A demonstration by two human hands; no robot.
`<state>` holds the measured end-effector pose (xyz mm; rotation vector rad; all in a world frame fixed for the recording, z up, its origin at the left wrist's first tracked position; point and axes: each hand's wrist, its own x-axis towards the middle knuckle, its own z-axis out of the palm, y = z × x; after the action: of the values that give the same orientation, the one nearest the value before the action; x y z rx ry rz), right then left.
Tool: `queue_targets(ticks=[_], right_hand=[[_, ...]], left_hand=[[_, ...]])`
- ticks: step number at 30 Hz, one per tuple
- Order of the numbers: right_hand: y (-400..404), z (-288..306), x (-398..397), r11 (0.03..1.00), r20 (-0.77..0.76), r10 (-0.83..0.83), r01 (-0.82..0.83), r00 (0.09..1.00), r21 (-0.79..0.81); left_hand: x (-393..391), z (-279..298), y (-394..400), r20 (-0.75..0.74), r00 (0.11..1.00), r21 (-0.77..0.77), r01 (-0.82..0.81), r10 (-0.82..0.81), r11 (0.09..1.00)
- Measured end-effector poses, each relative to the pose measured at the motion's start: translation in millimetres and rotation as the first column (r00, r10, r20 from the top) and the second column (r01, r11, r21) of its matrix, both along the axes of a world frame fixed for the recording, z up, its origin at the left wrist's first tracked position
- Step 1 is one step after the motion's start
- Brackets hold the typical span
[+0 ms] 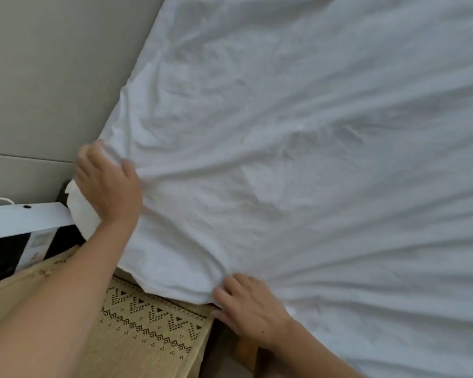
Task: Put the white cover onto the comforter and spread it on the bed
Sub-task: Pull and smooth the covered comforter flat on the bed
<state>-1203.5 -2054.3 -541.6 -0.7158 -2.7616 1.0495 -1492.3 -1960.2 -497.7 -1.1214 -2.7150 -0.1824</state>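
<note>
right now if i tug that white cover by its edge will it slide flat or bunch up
Probably bunch: the white cover looks thin and floppy, with creases fanning from both hands, left and right. It likely drags easily, looking light. Its corner already hangs limp over the bed's edge.

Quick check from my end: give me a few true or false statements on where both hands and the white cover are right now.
1. The left hand is on the white cover near its corner by the grey wall. True.
2. The right hand is lifted clear of the cover. False: its fingers grip the cover's edge.
3. The cover lies perfectly smooth. False: creases fan out from both hands.
4. A patterned woven cloth lies beside the bed, between the arms. True.
</note>
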Motion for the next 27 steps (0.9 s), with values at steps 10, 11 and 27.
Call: queue_targets(ticks=[10,11,27], right_hand=[[119.7,-4.6,90.8,0.682,-0.194,-0.658,0.685,0.728,0.257],[147.5,-10.9,125.2,0.584,-0.131,-0.75,0.743,0.648,0.327],[74.9,-34.9,-43.5,0.985,0.245,-0.111,0.074,0.963,0.156]], left_hand=[[157.3,-31.0,41.6,0.136,0.571,0.021,0.815,-0.809,0.579],[151.1,-36.8,41.2,0.145,0.582,-0.012,0.81,-0.8,0.586],[-29.2,-57.2,9.4,0.181,0.965,-0.267,-0.139,0.191,0.954]])
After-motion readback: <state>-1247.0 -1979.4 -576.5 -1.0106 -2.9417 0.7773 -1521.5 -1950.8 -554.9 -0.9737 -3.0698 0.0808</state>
